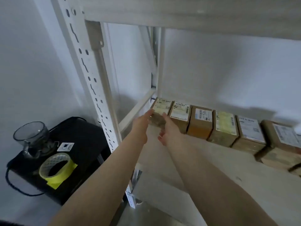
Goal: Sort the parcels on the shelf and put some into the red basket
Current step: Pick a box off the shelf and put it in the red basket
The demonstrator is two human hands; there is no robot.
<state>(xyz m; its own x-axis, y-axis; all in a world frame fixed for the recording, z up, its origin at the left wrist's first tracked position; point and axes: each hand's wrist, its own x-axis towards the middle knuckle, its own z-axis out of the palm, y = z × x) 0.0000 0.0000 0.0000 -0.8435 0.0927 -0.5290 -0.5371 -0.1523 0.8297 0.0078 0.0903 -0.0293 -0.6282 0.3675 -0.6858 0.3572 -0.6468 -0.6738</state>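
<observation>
Arms outstretched; left hand (143, 121) and right hand (166, 128) clasp leftmost parcel (161, 110) between straight fingers.

The printed white and yellowish labels (225, 122) on the row of brown cardboard parcels (201, 122) are too blurred to read. At the right edge of the frame the last brown parcel (283, 144) is cut off. The front face of the leftmost parcel (160, 110) is partly hidden behind the two hands, left (141, 123) and right (169, 130), and their contact with it cannot be told.
</observation>
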